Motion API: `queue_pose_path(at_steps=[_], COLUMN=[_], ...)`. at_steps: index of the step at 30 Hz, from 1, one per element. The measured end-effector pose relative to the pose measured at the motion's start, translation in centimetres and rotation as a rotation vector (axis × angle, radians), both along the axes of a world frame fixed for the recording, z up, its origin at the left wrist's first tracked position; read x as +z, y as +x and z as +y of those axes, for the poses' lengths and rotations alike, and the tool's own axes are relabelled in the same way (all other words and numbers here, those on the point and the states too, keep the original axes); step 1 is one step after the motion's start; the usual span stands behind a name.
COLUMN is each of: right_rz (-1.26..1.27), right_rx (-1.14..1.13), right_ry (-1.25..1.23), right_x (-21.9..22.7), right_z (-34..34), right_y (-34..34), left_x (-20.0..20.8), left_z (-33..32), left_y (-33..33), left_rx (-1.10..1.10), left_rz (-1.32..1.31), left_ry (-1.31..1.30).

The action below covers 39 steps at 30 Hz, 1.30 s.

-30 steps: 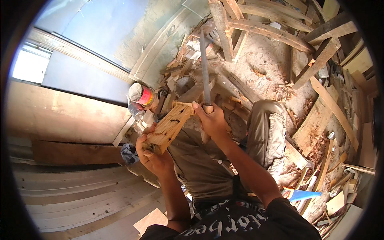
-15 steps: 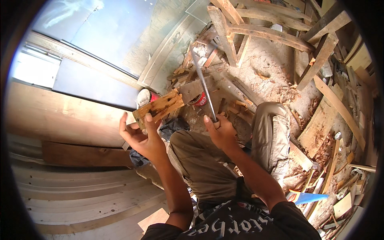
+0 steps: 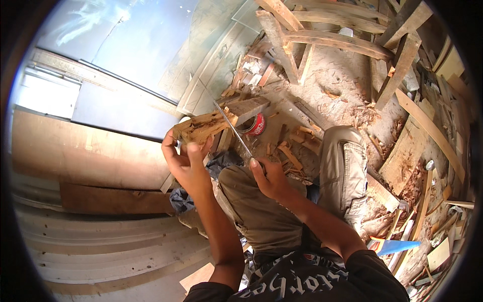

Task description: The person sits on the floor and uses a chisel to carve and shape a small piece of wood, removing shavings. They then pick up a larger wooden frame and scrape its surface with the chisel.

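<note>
My left hand (image 3: 187, 163) grips one end of a rough, splintered wood block (image 3: 204, 127), thumb on the near side and fingers around the far side. Dark hollows and torn fibres show on its face. In my closed right hand (image 3: 271, 178) is the handle of a long-bladed knife (image 3: 235, 129), mostly hidden by the fingers. The narrow metal blade points up and to the left, crossing the block's right end. Whether the edge touches the wood I cannot tell. Behind that end lies a squared timber piece (image 3: 249, 108).
A red can (image 3: 256, 125) stands beyond the block. Black plastic (image 3: 224, 161) lies by my left knee. A wooden frame (image 3: 342, 41) stands at the far right, above sawdust and scraps. Stacked boards (image 3: 100, 241) fill the left, and a blue-bladed tool (image 3: 395, 247) lies at the lower right.
The knife has swung left and down, its blade now across the block's right end instead of raised beside it. My left hand and the block have shifted slightly right.
</note>
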State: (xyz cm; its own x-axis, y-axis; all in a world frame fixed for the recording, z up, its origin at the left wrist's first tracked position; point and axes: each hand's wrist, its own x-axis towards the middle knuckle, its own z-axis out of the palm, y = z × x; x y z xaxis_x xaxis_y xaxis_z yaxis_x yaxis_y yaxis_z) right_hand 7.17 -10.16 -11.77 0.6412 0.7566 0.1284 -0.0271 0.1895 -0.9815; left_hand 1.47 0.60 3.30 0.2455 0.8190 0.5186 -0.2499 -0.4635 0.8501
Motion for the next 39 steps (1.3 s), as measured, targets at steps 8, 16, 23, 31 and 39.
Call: queue_pose_path(at_steps=[8,16,23,31,39], right_rz=[-0.110,-0.163,-0.166,-0.150,-0.176], right_rx=[-0.072,-0.068,-0.003,-0.072,-0.002], right_ry=[0.023,0.162,0.049,-0.105,0.098], right_x=[3.9,10.7,7.8,5.7,11.1], right_z=[-0.6,-1.3,0.2,2.1,-1.2], right_y=[1.3,1.4,1.2,2.3,1.2], left_x=[-0.5,-1.3,-1.2,-0.8,-2.4], left_z=[0.4,0.0,0.4,-0.5,-0.1], left_y=[-1.0,-0.4,-0.9,-0.2,-0.8], left_rx=[0.071,0.049,0.106,0.124,0.142], left_rz=[0.145,0.077,0.072,0.038,0.058], left_ry=[0.025,0.051,0.036,0.022,0.077])
